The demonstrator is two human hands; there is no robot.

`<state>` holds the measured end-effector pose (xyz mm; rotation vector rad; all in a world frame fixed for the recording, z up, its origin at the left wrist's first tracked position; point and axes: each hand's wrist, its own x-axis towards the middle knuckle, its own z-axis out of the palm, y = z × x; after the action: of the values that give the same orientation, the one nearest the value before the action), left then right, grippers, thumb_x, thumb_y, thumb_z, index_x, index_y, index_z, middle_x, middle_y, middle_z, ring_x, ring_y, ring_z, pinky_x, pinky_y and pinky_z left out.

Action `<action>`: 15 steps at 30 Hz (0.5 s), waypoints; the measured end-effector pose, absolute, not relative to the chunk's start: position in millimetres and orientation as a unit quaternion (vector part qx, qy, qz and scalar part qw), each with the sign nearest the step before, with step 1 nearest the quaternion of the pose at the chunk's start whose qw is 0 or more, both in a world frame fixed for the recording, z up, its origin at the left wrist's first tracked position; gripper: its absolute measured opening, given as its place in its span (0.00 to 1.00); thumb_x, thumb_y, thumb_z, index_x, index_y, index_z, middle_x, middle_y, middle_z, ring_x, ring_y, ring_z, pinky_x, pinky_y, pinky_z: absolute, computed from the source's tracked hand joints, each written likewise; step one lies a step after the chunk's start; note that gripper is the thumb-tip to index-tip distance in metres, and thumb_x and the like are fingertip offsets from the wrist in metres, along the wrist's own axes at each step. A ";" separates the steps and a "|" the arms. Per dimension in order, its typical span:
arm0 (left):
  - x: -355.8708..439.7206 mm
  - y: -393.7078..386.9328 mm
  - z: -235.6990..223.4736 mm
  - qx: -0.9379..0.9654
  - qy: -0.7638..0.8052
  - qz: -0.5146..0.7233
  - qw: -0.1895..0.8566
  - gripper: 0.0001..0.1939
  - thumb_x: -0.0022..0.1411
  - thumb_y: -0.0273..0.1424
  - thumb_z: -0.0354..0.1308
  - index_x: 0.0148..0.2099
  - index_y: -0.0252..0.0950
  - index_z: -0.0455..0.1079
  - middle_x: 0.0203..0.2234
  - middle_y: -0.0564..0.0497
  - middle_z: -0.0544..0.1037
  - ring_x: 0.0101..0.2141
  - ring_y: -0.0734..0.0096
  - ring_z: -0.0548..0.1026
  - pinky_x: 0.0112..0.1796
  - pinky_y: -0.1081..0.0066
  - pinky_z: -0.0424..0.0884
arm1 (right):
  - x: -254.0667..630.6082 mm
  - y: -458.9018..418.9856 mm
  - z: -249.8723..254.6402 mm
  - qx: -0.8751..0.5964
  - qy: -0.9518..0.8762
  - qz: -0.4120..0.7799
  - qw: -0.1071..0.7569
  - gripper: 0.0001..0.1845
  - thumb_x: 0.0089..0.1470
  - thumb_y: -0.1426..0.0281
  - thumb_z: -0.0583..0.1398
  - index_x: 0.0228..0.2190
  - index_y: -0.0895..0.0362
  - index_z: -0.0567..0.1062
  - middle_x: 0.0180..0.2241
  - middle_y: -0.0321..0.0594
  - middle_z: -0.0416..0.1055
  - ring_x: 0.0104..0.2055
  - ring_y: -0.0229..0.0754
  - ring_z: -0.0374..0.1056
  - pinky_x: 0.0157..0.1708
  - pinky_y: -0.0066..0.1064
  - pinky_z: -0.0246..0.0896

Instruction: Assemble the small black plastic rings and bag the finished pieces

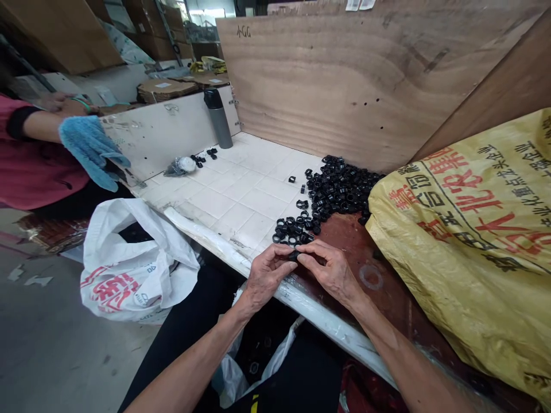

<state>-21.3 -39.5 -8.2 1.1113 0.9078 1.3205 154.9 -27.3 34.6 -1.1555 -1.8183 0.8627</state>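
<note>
My left hand (267, 273) and my right hand (328, 268) meet over the front edge of the table. Between their thumbs and forefingers they pinch one small black ring (294, 256), mostly covered by the fingertips. Just beyond the fingers, loose black rings (293, 229) lie on the white tiled top. They run into a larger heap of black rings (340, 186) against the wooden board. Below my hands, an open white bag (275, 355) sits at my lap with some dark pieces inside.
A yellow woven sack (465, 229) fills the right side. At the back left stand a grey bottle (219, 120) and a small plastic bag (181, 166). A white bag (138, 264) hangs left of the table. Another person's arm (41, 126) is beside a blue towel (90, 143).
</note>
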 end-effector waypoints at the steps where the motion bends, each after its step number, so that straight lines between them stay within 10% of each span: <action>1: -21.4 -39.5 -8.4 0.474 0.386 0.559 0.561 0.12 0.54 0.29 0.68 0.41 0.36 0.74 0.42 0.50 0.74 0.44 0.68 0.75 0.47 0.69 0.71 | 154.9 -26.9 33.8 -0.458 -0.713 0.348 0.400 0.08 0.59 0.70 0.61 0.40 0.54 0.80 0.35 0.39 0.75 0.37 0.41 0.71 0.36 0.31 0.66; 15: -20.4 -44.1 11.2 0.476 0.408 0.537 0.564 0.12 0.55 0.33 0.68 0.41 0.35 0.75 0.39 0.48 0.77 0.40 0.66 0.76 0.46 0.68 0.72 | 153.1 -31.5 28.8 -0.467 -0.733 0.275 0.411 0.12 0.58 0.70 0.59 0.45 0.54 0.73 0.36 0.38 0.76 0.36 0.41 0.73 0.39 0.30 0.69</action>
<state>-20.4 -44.1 11.2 1.1208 0.9594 1.2639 153.1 -31.5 28.8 -1.1752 -1.8450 0.6917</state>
